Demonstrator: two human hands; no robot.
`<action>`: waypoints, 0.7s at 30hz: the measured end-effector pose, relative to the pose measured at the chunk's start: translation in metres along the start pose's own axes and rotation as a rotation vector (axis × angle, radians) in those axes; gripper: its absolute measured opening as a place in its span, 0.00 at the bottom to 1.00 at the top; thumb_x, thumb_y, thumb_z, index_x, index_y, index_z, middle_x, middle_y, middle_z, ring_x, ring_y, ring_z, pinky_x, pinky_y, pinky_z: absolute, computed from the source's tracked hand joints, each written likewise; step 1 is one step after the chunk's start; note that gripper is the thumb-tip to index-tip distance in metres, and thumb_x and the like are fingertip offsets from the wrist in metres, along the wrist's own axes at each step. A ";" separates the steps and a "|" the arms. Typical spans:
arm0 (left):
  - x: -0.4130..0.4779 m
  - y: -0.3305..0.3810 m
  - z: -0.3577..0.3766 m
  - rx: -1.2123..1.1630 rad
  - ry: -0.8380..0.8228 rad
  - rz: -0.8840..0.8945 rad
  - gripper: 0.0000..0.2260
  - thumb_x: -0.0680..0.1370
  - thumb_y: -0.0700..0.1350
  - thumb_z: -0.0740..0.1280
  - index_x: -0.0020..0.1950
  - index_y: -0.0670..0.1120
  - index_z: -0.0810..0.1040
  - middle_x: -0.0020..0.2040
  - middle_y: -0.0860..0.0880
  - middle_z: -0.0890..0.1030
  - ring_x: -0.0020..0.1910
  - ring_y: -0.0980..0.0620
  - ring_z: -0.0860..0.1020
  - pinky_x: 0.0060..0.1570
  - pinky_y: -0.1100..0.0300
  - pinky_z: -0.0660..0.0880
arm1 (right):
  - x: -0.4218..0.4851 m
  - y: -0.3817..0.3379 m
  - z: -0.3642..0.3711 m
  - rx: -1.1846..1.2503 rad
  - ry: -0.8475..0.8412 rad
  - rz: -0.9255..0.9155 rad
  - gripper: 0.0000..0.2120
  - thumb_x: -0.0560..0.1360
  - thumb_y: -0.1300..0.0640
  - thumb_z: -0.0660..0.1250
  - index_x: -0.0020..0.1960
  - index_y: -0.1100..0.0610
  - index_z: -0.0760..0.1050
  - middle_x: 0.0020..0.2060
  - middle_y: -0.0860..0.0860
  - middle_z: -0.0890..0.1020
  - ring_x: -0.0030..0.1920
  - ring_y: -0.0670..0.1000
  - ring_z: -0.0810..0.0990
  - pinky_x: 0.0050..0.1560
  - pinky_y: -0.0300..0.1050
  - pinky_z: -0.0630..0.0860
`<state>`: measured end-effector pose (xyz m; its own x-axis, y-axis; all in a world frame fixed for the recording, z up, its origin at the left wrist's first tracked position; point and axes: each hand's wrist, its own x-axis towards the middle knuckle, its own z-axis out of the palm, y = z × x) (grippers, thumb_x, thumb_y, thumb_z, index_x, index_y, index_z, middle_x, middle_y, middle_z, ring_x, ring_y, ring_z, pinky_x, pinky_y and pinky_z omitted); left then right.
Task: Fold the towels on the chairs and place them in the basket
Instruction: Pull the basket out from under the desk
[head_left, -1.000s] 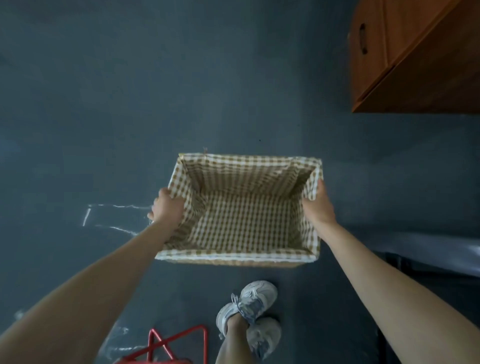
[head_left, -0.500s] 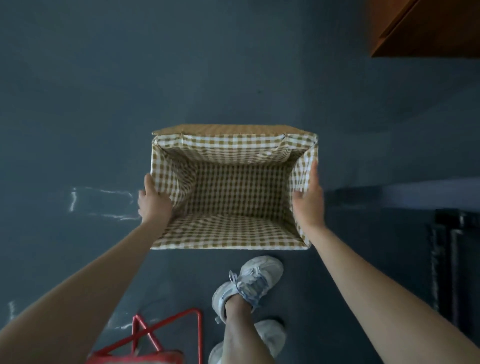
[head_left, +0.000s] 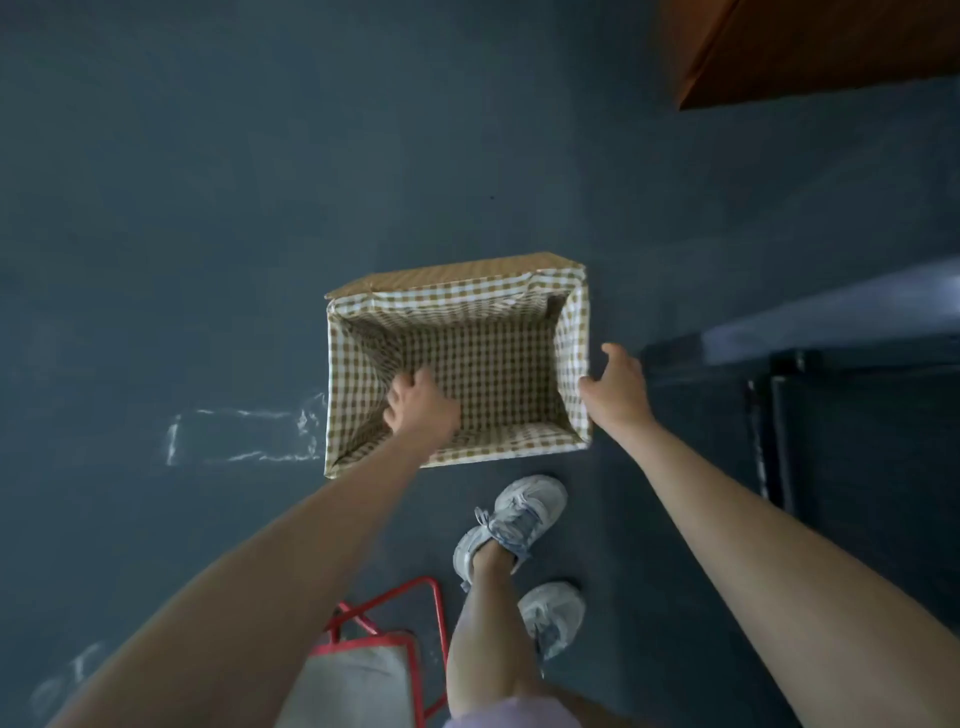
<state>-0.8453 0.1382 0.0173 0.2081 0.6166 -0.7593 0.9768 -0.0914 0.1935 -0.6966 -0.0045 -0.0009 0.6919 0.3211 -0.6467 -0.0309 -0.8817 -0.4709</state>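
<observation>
The basket (head_left: 574, 332), a rectangular box lined with tan-and-white checked cloth, stands on the dark floor with nothing inside. My left hand (head_left: 421, 410) reaches inside it near the left wall, its fingers curled into the liner fabric. Just outside the right rim, my right hand (head_left: 618, 389) hovers with fingers spread and holds nothing. At the bottom edge a grey cloth (head_left: 353, 691) lies on a red-framed chair (head_left: 434, 618), partly hidden by my left arm.
A wooden cabinet (head_left: 831, 47) fills the top right corner. Dark furniture (head_left: 857, 441) stands close to the basket's right side. White marks (head_left: 239, 436) run across the floor left of the basket. My feet in grey sneakers (head_left: 524, 514) stand just before it.
Both hands gripped the basket's side rims before. The basket now rests on the floor; my right hand has let go and my left hand has moved inside onto the liner.
</observation>
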 end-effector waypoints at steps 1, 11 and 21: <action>-0.018 0.020 -0.001 0.032 -0.022 0.044 0.26 0.76 0.39 0.60 0.74 0.46 0.60 0.74 0.42 0.56 0.72 0.41 0.56 0.72 0.45 0.55 | -0.013 -0.001 -0.016 -0.010 0.002 -0.008 0.27 0.78 0.61 0.62 0.74 0.59 0.58 0.71 0.58 0.62 0.71 0.58 0.64 0.70 0.53 0.64; -0.227 0.206 0.004 0.411 -0.001 0.816 0.18 0.77 0.40 0.59 0.68 0.46 0.69 0.69 0.45 0.66 0.70 0.45 0.61 0.69 0.51 0.56 | -0.168 0.031 -0.190 -0.163 0.246 -0.107 0.21 0.78 0.59 0.61 0.70 0.58 0.66 0.66 0.57 0.71 0.68 0.57 0.66 0.65 0.50 0.65; -0.391 0.283 0.153 1.010 -0.128 1.596 0.18 0.78 0.41 0.60 0.68 0.45 0.69 0.68 0.45 0.68 0.71 0.46 0.61 0.71 0.48 0.53 | -0.314 0.218 -0.269 0.071 0.613 0.526 0.21 0.74 0.63 0.63 0.66 0.60 0.71 0.60 0.60 0.76 0.62 0.61 0.72 0.61 0.52 0.67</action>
<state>-0.6424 -0.2486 0.2742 0.7795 -0.5464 -0.3064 -0.4585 -0.8309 0.3153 -0.7266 -0.3910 0.2607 0.8457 -0.3944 -0.3595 -0.4938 -0.8337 -0.2471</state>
